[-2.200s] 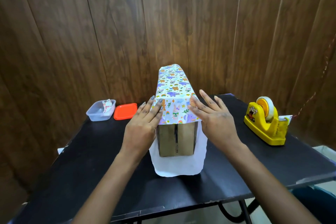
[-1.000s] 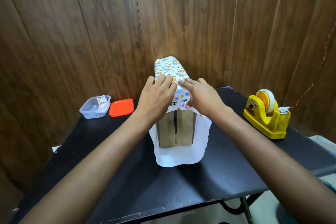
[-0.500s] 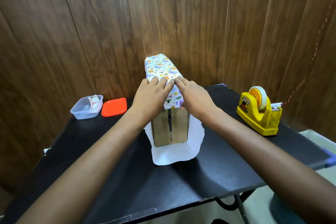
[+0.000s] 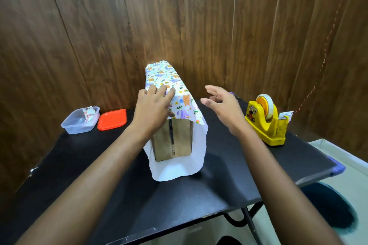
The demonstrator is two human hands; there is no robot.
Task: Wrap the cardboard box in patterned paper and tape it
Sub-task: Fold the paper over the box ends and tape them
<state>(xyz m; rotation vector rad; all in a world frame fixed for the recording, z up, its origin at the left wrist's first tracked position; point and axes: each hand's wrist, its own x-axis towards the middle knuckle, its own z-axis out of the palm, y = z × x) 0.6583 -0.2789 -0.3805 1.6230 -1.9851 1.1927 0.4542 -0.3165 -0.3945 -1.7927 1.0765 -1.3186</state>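
The cardboard box (image 4: 173,139) is set at the middle of the black table (image 4: 179,201), its near end bare, with the patterned paper (image 4: 165,75) draped over its top and sides. The paper is pressed onto the box top by the left hand (image 4: 153,107), fingers laid nearly straight. The right hand (image 4: 223,105) is held in the air between the box and the yellow tape dispenser (image 4: 266,121), fingers loosely spread, nothing gripped.

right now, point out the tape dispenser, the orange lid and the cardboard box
tape dispenser (image 4: 260,125): head view, on its yellow body
orange lid (image 4: 112,119): head view, middle of its top face
cardboard box (image 4: 181,139): head view, on its bare near end, below the paper
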